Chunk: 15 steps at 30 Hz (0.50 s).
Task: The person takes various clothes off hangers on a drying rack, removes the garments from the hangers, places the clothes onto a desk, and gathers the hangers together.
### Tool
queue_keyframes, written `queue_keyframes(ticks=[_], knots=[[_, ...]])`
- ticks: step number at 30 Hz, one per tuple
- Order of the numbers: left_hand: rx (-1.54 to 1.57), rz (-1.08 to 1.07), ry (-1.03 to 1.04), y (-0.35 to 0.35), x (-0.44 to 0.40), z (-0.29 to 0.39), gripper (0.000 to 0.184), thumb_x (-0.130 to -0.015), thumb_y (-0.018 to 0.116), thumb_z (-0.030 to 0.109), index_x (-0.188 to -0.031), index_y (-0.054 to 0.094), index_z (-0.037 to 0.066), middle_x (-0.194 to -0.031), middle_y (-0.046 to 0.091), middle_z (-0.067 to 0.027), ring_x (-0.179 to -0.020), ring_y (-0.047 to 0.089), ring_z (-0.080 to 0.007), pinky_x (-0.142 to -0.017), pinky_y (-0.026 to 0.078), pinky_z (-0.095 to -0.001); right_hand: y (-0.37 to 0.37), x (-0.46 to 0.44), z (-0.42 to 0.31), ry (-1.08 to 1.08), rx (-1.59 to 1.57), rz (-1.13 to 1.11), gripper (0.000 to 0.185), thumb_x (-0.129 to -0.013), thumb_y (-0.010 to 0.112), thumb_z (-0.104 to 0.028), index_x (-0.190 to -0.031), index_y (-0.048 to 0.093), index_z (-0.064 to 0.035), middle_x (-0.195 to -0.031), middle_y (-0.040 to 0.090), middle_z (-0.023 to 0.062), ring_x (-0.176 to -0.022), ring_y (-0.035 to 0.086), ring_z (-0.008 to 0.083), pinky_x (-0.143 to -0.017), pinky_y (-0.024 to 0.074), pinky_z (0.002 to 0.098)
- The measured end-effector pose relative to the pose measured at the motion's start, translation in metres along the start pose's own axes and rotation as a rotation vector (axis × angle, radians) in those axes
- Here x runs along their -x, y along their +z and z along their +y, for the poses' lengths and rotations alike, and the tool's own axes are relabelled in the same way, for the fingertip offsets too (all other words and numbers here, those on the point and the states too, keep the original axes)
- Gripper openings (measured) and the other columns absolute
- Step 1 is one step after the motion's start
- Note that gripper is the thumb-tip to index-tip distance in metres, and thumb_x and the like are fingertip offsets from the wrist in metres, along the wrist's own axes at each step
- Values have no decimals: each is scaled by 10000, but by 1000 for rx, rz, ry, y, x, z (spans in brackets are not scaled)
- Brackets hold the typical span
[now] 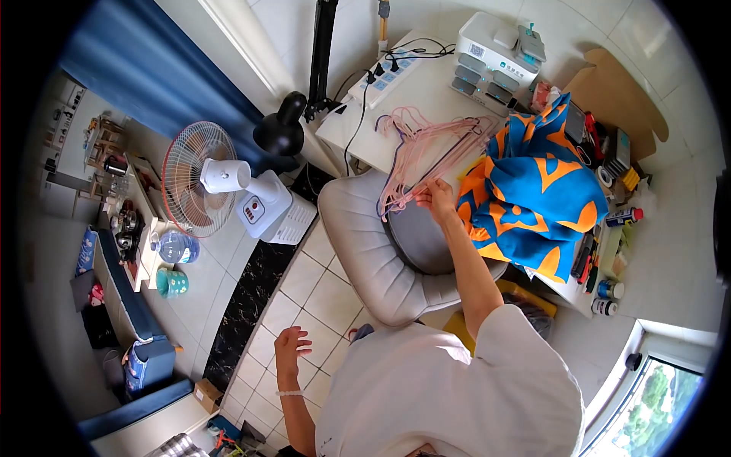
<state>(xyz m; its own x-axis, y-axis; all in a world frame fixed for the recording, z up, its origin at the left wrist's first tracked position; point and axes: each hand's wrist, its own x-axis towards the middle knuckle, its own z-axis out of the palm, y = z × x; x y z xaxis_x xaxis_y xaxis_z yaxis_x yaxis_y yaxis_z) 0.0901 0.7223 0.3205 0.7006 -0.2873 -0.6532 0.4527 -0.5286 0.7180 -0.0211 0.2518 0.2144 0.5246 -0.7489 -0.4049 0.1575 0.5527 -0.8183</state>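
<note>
My right hand (435, 199) reaches forward over the grey cushioned chair (373, 263), its fingers closed on a bundle of clothes hangers (426, 145). They are mostly pink, with a dark blue one among them. The bundle's far end lies over the white desk (365, 145), and its near end hangs above the chair seat. Just right of the hangers, a blue and orange patterned cloth (537, 190) sits bunched on the desk. Low on the left, my left hand (291, 352) is raised over the tiled floor, fingers apart and holding nothing. A pale bracelet (289, 393) circles that wrist.
A standing fan (221, 179) and a black lamp (282, 129) are left of the chair. A power strip (388, 76) with cables and a white multi-slot device (499, 61) are at the desk's back. Tools and bottles (613, 293) line the right edge, near a window (655, 404).
</note>
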Motion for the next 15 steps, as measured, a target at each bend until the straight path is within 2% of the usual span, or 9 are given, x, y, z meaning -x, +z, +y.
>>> queue_keyframes(ticks=[4, 6, 12, 15], knots=[[13, -3, 6, -2, 2, -7, 346, -919, 492, 296, -1043, 550, -22, -926, 619, -137, -719, 620, -193, -560, 528, -286, -3, -4, 0, 52, 196, 99, 242, -930, 427, -209, -918, 510, 18, -702, 626, 151, -521, 616, 203, -444, 526, 292], [9, 1, 1, -2, 2, -10, 347, -918, 493, 297, -1041, 550, -22, -925, 619, -136, -718, 619, -192, -558, 526, -283, 1, -1, -9, 122, 421, 119, 269, -920, 442, -242, -946, 510, 17, -697, 633, 150, -495, 609, 204, -429, 518, 296], [9, 23, -5, -5, 10, -13, 354, -913, 500, 305, -1044, 551, -19, -930, 617, -134, -720, 617, -190, -558, 518, -280, 5, -2, -6, 160, 480, 92, 330, -911, 454, -305, -947, 540, 12, -702, 639, 161, -490, 611, 211, -414, 512, 301], [32, 42, -15, -13, 14, -20, 352, -910, 505, 304, -1046, 552, -17, -937, 616, -132, -722, 618, -190, -565, 516, -283, 3, -1, -5, 170, 487, 118, 345, -895, 462, -284, -983, 538, 41, -690, 630, 177, -493, 618, 231, -411, 520, 319]])
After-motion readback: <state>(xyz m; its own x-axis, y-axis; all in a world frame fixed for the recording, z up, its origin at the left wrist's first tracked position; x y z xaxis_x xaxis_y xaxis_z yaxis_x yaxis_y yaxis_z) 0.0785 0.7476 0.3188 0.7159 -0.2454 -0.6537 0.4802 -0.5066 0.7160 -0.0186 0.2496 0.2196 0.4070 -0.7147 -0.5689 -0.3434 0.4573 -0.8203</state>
